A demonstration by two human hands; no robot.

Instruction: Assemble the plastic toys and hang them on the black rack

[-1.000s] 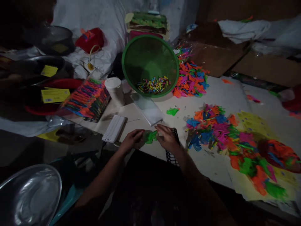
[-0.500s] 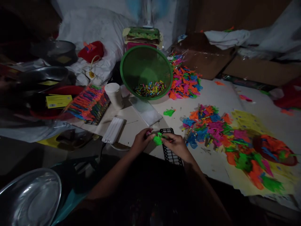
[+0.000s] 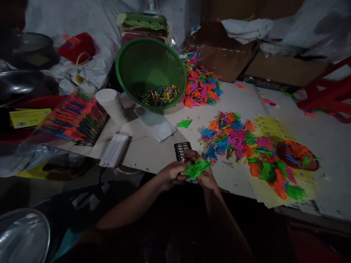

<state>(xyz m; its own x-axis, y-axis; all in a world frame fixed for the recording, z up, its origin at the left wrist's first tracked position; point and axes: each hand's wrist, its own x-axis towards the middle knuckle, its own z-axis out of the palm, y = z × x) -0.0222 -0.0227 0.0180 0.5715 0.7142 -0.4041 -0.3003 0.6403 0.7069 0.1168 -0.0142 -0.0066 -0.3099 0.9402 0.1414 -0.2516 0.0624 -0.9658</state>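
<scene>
My left hand (image 3: 171, 174) pinches one side of a bright green plastic piece (image 3: 196, 168), a thin netted shape whose exact kind I cannot make out. My right hand (image 3: 206, 178) grips the other side, its fingers curled around the piece. Something small and pinkish near the fingertips is too dim to name. Beneath both hands lies a black openwork plastic rack (image 3: 181, 147), partly covered by them. A similar green piece (image 3: 185, 123) rests on the table just beyond. To the right spreads a pile of colourful plastic pieces (image 3: 237, 138), some with short striped tubes.
A tilted green basket (image 3: 150, 73) holds small striped tubes. Behind it sits another heap of coloured pieces (image 3: 203, 87). Leftward stand a white cup (image 3: 111, 104), a white power bank-like block (image 3: 114, 149) and a bagged row of pieces (image 3: 76, 118). A small red bowl (image 3: 315, 166) is at right.
My hands have come closer together and slightly nearer my body. The green piece now appears larger and stretched between them. The whole view has shifted to the right.
</scene>
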